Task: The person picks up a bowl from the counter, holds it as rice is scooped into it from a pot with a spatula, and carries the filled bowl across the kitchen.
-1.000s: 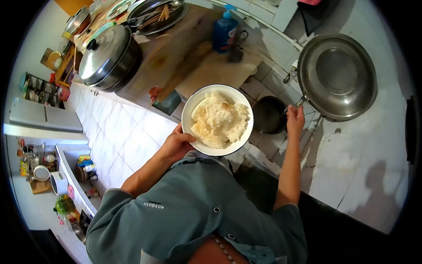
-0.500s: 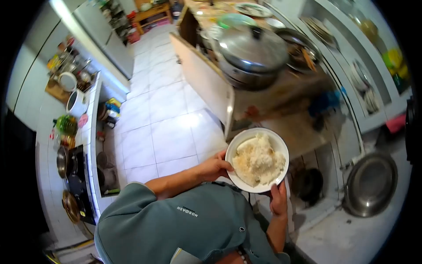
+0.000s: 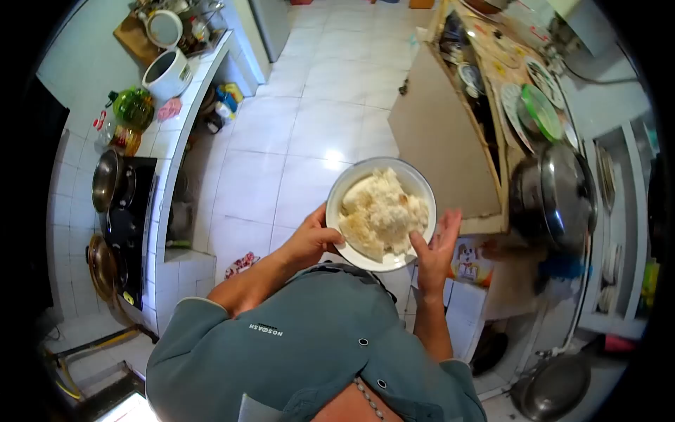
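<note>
A white bowl point(image 3: 418, 177) with a thin dark rim is in front of my body, heaped with cooked white rice point(image 3: 387, 211). My left hand point(image 3: 314, 235) grips its left edge, thumb over the rim and fingers beneath. At the lower right edge is my right hand point(image 3: 437, 252), with fingers stretched out and apart beside the bowl. Its thumb tip lies at the rim near the rice; whether it presses on the bowl I cannot tell.
An open cabinet door point(image 3: 450, 141) juts out just beyond the bowl. A large lidded steel pot point(image 3: 552, 193) stands right, near a green-rimmed bowl point(image 3: 540, 112). Along the left counter are a stove point(image 3: 133, 232), pans and oil bottles point(image 3: 132, 109). A tiled floor point(image 3: 302, 126) runs ahead.
My view and body have turned left, with the bowl carried along away from the pot. My right hand's fingers have spread from their hold on the bowl's edge.
</note>
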Demonstrator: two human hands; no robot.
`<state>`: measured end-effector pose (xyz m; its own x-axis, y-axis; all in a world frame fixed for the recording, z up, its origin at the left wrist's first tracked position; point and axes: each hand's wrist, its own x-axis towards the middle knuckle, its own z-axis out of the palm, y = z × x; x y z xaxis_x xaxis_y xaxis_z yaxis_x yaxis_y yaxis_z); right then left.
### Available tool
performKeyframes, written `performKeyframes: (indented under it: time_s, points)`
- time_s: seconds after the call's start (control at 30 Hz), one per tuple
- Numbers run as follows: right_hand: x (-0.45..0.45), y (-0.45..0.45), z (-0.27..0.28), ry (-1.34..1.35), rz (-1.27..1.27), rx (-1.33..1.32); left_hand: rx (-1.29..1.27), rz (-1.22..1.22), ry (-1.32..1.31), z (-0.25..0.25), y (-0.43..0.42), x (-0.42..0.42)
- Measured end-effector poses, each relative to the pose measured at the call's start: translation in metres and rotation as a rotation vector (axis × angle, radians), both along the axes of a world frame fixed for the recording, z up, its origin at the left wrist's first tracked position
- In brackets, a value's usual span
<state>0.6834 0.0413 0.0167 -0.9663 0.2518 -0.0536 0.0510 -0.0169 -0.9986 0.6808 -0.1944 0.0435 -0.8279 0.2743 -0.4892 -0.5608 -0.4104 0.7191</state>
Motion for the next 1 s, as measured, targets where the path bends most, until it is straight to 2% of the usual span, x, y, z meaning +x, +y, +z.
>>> performKeyframes:
  time_s: [0.03,0.1,0.13,0.2,0.3,0.5,0.6,0.67,0.7,0.73,0.8,1.0]
  points:
    - [-0.019,-0.011,0.004,-0.007,0.026,-0.002,-0.003,0.026,0.072,-0.007,-0.016,-0.008]
    - [-0.06,-0.036,0.019,0.068,0.095,0.496,-0.061,0.07,0.074,-0.005,-0.035,-0.025]
    - [-0.078,-0.046,0.026,0.072,0.119,0.482,-0.074,0.125,0.078,-0.002,-0.037,-0.033]
    - [-0.122,-0.082,0.036,0.135,0.213,0.644,-0.104,0.207,0.072,-0.002,-0.058,-0.056]
    - [-0.197,-0.119,0.028,0.238,0.311,0.719,-0.132,0.297,0.104,-0.006,-0.074,-0.106]
    - [-0.329,-0.142,0.038,0.163,0.484,0.421,-0.1,0.494,0.047,0.01,-0.099,-0.202]
    - [-0.39,-0.147,0.037,0.268,0.392,0.368,-0.058,0.62,0.019,0.011,-0.112,-0.243]
    - [-0.438,-0.155,0.019,0.35,0.426,0.138,-0.033,0.666,0.019,-0.001,-0.131,-0.277]
    - [-0.464,-0.168,0.021,0.364,0.434,0.138,-0.011,0.696,0.007,-0.006,-0.145,-0.3]
    - [-0.485,-0.179,0.023,0.28,0.45,0.024,-0.012,0.714,-0.023,-0.005,-0.154,-0.319]
    - [-0.527,-0.202,0.021,0.167,0.504,-0.135,-0.002,0.708,0.005,-0.013,-0.179,-0.359]
    - [-0.652,-0.261,0.016,0.145,0.531,-0.195,0.049,0.644,0.047,-0.014,-0.255,-0.496]
